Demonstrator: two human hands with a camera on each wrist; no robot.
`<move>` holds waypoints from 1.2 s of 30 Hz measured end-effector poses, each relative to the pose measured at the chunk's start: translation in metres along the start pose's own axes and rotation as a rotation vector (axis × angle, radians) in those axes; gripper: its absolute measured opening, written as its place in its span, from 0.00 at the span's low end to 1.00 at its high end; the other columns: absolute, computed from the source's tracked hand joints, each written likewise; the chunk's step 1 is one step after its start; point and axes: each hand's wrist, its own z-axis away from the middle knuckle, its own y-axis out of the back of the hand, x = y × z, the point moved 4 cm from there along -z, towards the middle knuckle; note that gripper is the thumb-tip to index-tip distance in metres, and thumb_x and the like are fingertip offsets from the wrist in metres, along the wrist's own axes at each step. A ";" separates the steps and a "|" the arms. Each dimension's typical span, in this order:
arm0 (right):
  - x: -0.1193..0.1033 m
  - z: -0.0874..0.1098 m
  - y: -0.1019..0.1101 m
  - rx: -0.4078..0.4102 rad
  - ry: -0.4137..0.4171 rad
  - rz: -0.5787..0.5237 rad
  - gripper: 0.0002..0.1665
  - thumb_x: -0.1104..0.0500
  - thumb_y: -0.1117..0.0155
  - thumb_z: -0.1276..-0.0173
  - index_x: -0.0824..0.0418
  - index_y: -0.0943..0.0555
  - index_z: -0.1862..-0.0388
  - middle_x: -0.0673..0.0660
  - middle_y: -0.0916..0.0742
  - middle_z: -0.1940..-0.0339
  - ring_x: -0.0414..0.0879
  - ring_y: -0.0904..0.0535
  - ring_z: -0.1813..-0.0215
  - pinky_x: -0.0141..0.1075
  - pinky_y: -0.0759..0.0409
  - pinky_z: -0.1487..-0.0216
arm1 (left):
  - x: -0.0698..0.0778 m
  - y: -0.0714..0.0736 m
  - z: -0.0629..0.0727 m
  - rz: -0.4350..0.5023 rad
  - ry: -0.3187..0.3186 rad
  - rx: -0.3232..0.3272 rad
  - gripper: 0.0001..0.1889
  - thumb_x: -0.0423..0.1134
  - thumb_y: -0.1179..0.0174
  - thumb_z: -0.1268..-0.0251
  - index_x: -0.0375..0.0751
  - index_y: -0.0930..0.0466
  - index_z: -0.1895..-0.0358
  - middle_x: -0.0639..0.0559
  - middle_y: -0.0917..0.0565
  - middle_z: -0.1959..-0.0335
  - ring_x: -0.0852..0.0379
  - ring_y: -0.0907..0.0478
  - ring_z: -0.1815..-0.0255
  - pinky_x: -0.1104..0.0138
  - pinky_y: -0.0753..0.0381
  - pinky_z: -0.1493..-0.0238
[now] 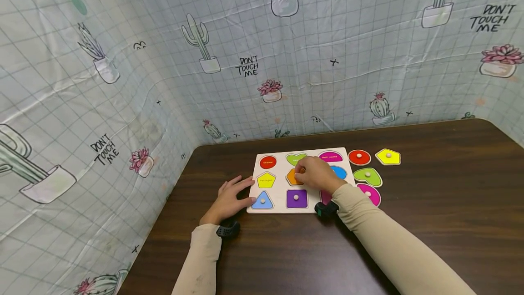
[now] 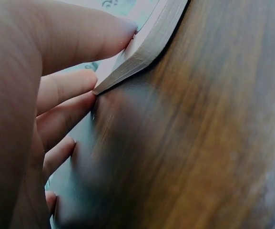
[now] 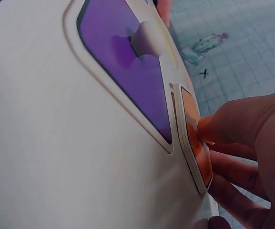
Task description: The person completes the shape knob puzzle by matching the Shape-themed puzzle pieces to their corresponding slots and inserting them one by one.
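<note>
A pale wooden shape-puzzle board (image 1: 280, 199) lies on the table. My right hand (image 1: 316, 174) pinches an orange hexagon puzzle piece (image 3: 190, 114) from above, its knob hidden by the fingers. In the right wrist view this piece stands slightly proud of the board, beside the purple square piece (image 3: 123, 71) with its white knob. My left hand (image 1: 229, 199) rests at the board's left edge, fingers fairly straight. Its thumb (image 2: 94, 33) lies on the board's top, by the blue triangle piece (image 1: 262, 203), and the fingertips touch the side.
Right of the board lie loose knobbed pieces: a red circle (image 1: 354, 158), a yellow pentagon (image 1: 382, 158), a green heart (image 1: 374, 178) and a magenta one (image 1: 374, 199). The brown table (image 1: 442, 204) meets a cactus-print cloth (image 1: 311, 76) behind and to the left.
</note>
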 end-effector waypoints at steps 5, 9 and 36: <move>0.001 -0.002 -0.001 -0.005 0.007 0.003 0.04 0.56 0.30 0.37 0.55 0.13 0.68 0.51 0.16 0.68 0.48 0.24 0.64 0.41 0.23 0.59 | -0.002 -0.001 0.000 0.000 -0.004 0.004 0.31 0.50 0.37 0.36 0.50 0.26 0.29 0.56 0.31 0.26 0.46 0.47 0.21 0.40 0.62 0.25; -0.001 -0.001 0.001 0.002 0.038 0.013 0.04 0.57 0.30 0.37 0.56 0.13 0.68 0.51 0.16 0.68 0.48 0.24 0.64 0.42 0.23 0.59 | -0.002 0.000 0.000 0.013 -0.023 0.010 0.31 0.50 0.37 0.35 0.50 0.26 0.29 0.57 0.31 0.26 0.47 0.47 0.21 0.40 0.63 0.25; -0.003 -0.004 0.001 -0.009 0.047 0.033 0.04 0.58 0.31 0.37 0.56 0.11 0.67 0.51 0.14 0.64 0.49 0.22 0.61 0.44 0.22 0.54 | -0.001 0.000 0.001 0.027 -0.028 0.009 0.31 0.51 0.38 0.35 0.50 0.27 0.28 0.56 0.31 0.26 0.47 0.47 0.21 0.41 0.63 0.25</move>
